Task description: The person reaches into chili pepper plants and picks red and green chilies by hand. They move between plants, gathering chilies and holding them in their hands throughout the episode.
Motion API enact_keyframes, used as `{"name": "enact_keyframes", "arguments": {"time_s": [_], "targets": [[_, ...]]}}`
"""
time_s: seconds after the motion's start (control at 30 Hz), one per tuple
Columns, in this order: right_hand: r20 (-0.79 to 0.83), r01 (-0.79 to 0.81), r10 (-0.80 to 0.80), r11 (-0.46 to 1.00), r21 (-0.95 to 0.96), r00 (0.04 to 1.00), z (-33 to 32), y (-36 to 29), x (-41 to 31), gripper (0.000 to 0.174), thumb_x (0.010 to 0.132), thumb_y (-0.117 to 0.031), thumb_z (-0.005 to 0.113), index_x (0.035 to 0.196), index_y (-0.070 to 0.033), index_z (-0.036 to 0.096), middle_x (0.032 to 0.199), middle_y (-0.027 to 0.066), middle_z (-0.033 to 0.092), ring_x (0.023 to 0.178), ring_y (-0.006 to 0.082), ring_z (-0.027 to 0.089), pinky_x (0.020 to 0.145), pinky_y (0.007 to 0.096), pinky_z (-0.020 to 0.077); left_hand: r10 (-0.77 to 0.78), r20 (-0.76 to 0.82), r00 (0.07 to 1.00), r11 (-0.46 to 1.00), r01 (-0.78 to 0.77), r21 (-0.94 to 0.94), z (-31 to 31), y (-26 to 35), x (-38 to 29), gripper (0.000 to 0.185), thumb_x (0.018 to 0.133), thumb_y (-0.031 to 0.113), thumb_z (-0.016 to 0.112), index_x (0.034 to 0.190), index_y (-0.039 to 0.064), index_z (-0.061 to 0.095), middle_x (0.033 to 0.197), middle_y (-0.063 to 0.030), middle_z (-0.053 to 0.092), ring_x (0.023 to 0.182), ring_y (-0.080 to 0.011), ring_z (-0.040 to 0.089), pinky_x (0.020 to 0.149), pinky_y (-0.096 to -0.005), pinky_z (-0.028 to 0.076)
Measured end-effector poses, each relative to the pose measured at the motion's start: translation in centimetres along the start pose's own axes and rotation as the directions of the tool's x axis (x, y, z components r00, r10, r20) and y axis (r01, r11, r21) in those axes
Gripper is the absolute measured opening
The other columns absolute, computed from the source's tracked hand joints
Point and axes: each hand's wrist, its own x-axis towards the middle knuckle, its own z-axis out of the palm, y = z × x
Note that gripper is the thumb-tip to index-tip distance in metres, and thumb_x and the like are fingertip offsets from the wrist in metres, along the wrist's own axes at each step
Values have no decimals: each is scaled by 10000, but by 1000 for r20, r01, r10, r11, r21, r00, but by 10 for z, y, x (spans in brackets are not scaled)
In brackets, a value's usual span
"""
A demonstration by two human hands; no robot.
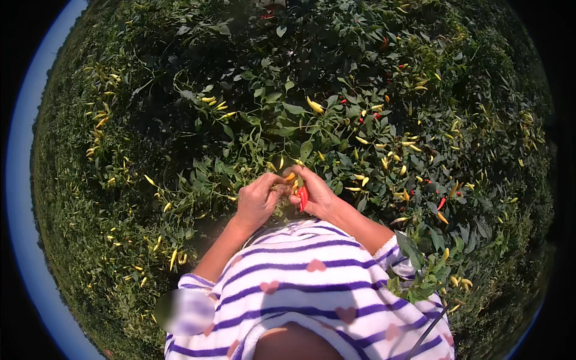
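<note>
Both my hands meet in front of my striped top, among chili pepper plants. My right hand (315, 191) is closed around a red chili pepper (303, 198) and some orange-yellow chili peppers (290, 176). My left hand (258, 200) touches the right one, its thumb and forefinger pinched together beside the peppers; whether anything small is between them is hidden. A leafy stem with a holed green leaf (306, 150) rises just above the fingers. A yellow chili pepper (281, 162) hangs close above my hands.
Dense pepper plants surround me, with yellow chili peppers (315, 105) ahead and more yellow ones (173, 259) at the left. Red chili peppers (441, 204) hang at the right. A leafy pepper branch (423, 265) lies against my right sleeve.
</note>
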Motion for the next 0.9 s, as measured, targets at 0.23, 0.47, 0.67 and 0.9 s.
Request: {"name": "enact_keyframes", "arguments": {"time_s": [0.23, 0.47, 0.67, 0.9], "targets": [[-46, 174, -180, 979, -106, 983, -6, -89, -4, 172, 967, -261, 478, 941, -101, 536, 743, -15, 515, 623, 83, 501, 523, 241, 414, -86, 62, 994, 971, 69, 228, 56, 50, 99, 183, 816, 180, 637, 942, 86, 541, 839, -75, 621, 684, -303, 632, 536, -377, 510], [32, 187, -186, 982, -28, 982, -14, -120, 26, 151, 978, -251, 486, 994, -120, 559, 856, 21, 586, 724, 119, 590, 559, 279, 512, -75, 58, 996, 979, 62, 195, 52, 57, 148, 128, 831, 121, 613, 945, 71, 583, 821, -96, 608, 697, -301, 622, 570, -374, 501], [178, -76, 85, 995, -60, 980, 13, -164, 56, 165, 984, -294, 478, 934, -155, 550, 721, -31, 510, 511, 63, 444, 386, 202, 336, -166, -156, 974, 982, 149, -117, 38, 38, 184, 115, 928, 127, 536, 897, 19, 510, 662, -115, 559, 594, -200, 593, 540, -313, 463], [332, -162, 180, 984, -80, 926, 69, -242, 96, 188, 971, -316, 511, 916, -138, 527, 667, -49, 451, 422, 42, 297, 370, 197, 241, -517, -71, 853, 461, 208, -863, 5, -24, 245, 241, 1002, 322, 453, 894, 106, 457, 611, 77, 337, 486, -10, 278, 431, -180, 216]]}}
